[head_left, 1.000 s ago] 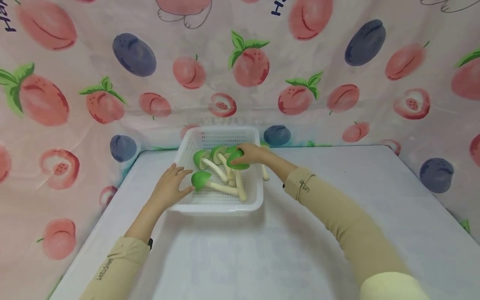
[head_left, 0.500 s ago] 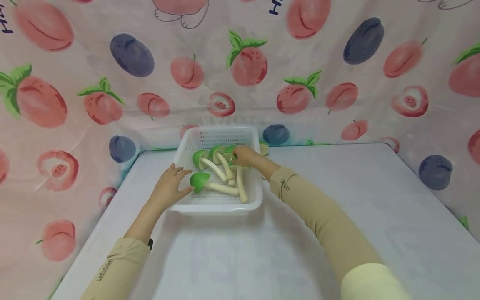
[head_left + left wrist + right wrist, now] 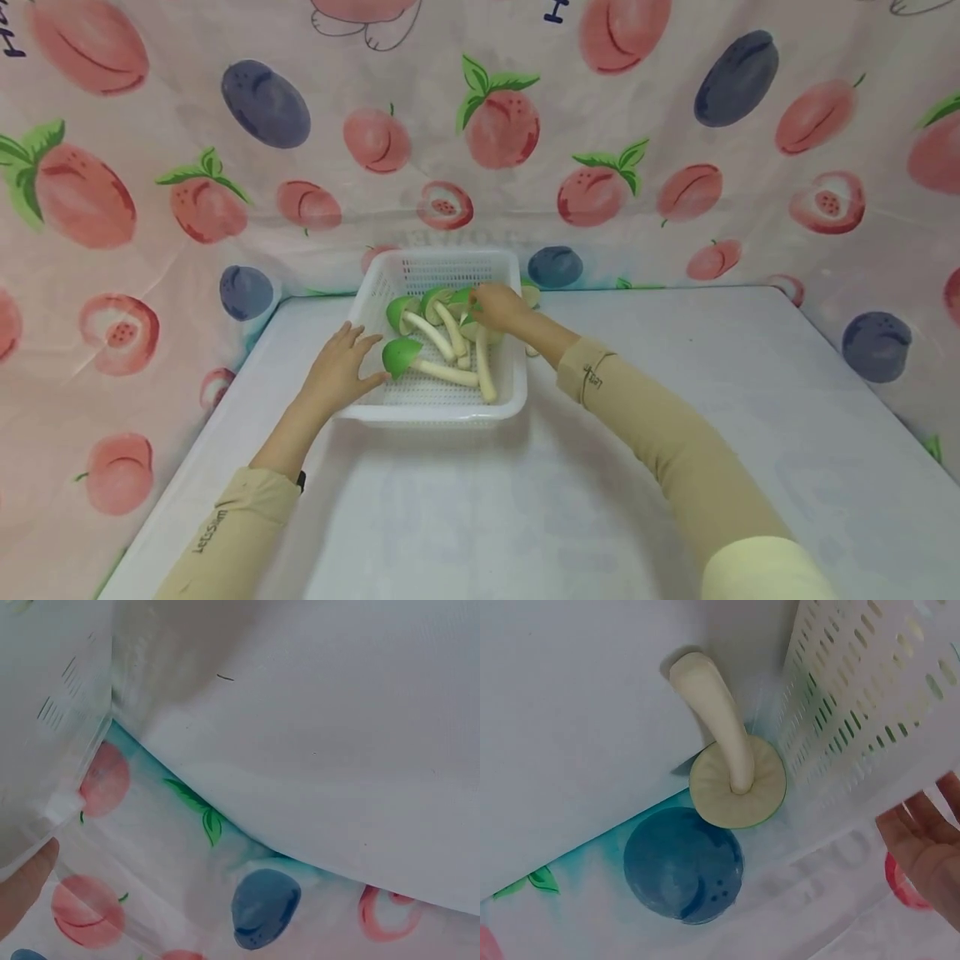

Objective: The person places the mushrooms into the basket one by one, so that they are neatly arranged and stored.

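A white slotted plastic basket [image 3: 435, 412] holds several toy mushrooms with green caps and pale stems. One mushroom [image 3: 401, 357] lies at the front left, its stem pointing right. Over the basket's right side, my right hand [image 3: 501, 308] hovers with loosely bent fingers above another mushroom [image 3: 486, 367]. No held thing shows in the right wrist view, where that hand's fingers [image 3: 922, 832] are near the basket rim; its thumb is hidden. My left hand [image 3: 339, 373] rests with spread fingers at the basket's left rim, its thumb near the front-left cap.
Another mushroom [image 3: 727, 742] lies on the table outside the basket, close to its right wall. The white table [image 3: 675, 433] ends at a fruit-printed cloth [image 3: 637, 100] behind it. The basket stands near the table's back edge.
My right hand has let go of a mushroom, which now lies in the basket with its stem toward me. That hand then rose slightly to the right. My left hand stays in place.
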Demonstrator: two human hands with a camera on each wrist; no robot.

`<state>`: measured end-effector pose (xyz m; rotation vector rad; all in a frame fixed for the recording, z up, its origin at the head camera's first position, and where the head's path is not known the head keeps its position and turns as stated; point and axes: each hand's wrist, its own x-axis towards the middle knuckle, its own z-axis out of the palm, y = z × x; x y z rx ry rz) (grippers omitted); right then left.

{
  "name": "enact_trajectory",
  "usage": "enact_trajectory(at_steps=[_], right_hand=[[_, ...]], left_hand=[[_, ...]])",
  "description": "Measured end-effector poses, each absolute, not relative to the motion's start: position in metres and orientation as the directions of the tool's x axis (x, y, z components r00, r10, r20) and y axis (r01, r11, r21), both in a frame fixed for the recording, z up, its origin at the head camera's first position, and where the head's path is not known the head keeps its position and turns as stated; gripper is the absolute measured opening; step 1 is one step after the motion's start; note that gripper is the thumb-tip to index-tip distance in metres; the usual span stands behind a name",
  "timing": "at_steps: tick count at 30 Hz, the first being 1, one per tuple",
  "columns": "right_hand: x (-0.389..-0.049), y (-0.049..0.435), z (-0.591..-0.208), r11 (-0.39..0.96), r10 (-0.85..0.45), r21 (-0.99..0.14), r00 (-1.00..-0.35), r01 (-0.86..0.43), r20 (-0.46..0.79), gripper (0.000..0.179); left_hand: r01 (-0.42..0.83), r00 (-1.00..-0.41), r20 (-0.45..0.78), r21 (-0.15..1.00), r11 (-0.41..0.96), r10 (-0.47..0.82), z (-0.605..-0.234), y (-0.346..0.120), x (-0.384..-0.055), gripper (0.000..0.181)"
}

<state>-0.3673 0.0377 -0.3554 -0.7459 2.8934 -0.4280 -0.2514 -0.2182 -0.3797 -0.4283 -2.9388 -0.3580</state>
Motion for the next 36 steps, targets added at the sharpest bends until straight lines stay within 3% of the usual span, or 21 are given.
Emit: enact_trajectory(at_steps=[2, 6, 13, 19, 23, 28, 36], right_hand=[[-0.377, 0.046, -0.363, 0.792, -0.498, -0.361, -0.863, -0.493, 0.085, 0.025], [-0.374, 0.06, -0.357, 0.749, -0.39, -0.491, -0.895, -0.445, 0.216, 0.019], [-0.358, 0.089, -0.341, 0.733, -0.207, -0.582, -0.931, -0.351, 0.301, 0.019], [-0.36, 0.117, -0.348, 0.713, -0.123, -0.65, -0.959, -0.264, 0.255, 0.024], [-0.362, 0.132, -0.358, 0.719, -0.115, -0.654, -0.969, -0.235, 0.221, 0.026], [-0.362, 0.141, -0.375, 0.769, -0.17, -0.6, -0.975, -0.221, 0.142, 0.026], [-0.363, 0.138, -0.394, 0.843, -0.213, -0.497, -0.976, -0.205, 0.041, 0.025]], left_hand=[[0.268, -0.957, 0.167, 0.211, 0.94, 0.236, -0.378, -0.217, -0.251, 0.07], [0.211, -0.973, 0.138, 0.198, 0.957, 0.186, -0.377, -0.216, -0.25, 0.084], [0.132, -0.989, 0.095, 0.166, 0.977, 0.118, -0.376, -0.216, -0.253, 0.094], [0.112, -0.979, 0.176, 0.063, 0.992, 0.099, -0.376, -0.221, -0.262, 0.085], [0.155, -0.98, 0.135, 0.072, 0.985, 0.144, -0.376, -0.224, -0.265, 0.088], [0.229, -0.97, 0.103, 0.085, 0.97, 0.22, -0.378, -0.225, -0.267, 0.09], [0.224, -0.972, 0.091, 0.094, 0.97, 0.216, -0.381, -0.223, -0.267, 0.088]])
